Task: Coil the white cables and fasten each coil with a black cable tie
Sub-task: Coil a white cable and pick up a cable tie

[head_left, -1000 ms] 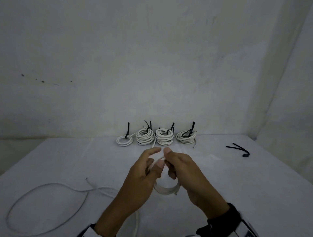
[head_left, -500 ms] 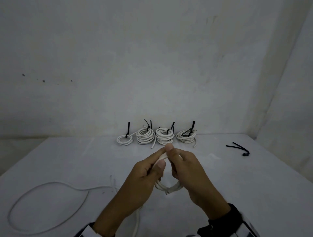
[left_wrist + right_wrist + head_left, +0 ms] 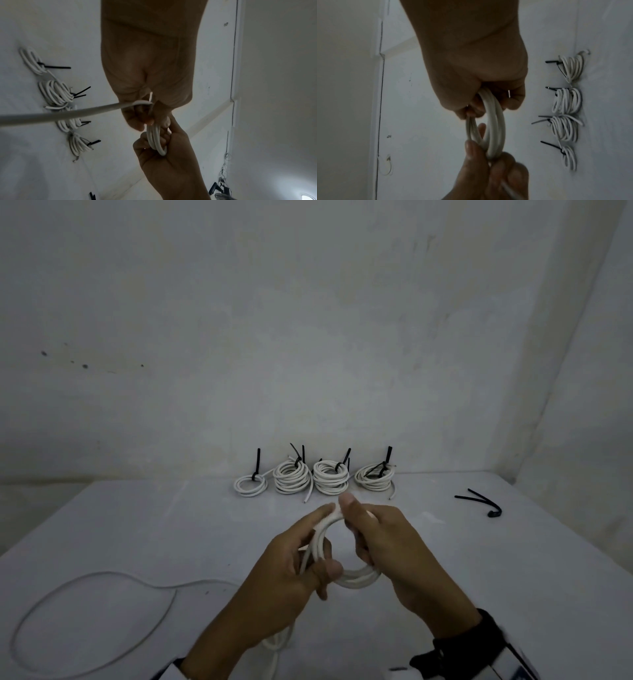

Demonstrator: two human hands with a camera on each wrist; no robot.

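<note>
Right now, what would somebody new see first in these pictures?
First, the two hands in the middle: the left hand and the right hand both hold a white cable coil above the table. Behind them, by the wall, sit four tied coils in a row. Loose cable loops on the left, and spare black ties lie on the right.

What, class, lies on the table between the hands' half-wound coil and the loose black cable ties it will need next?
Nothing visible. The coil is held by the left hand and right hand; the loose black cable ties lie to the right, with only bare table between.
</note>
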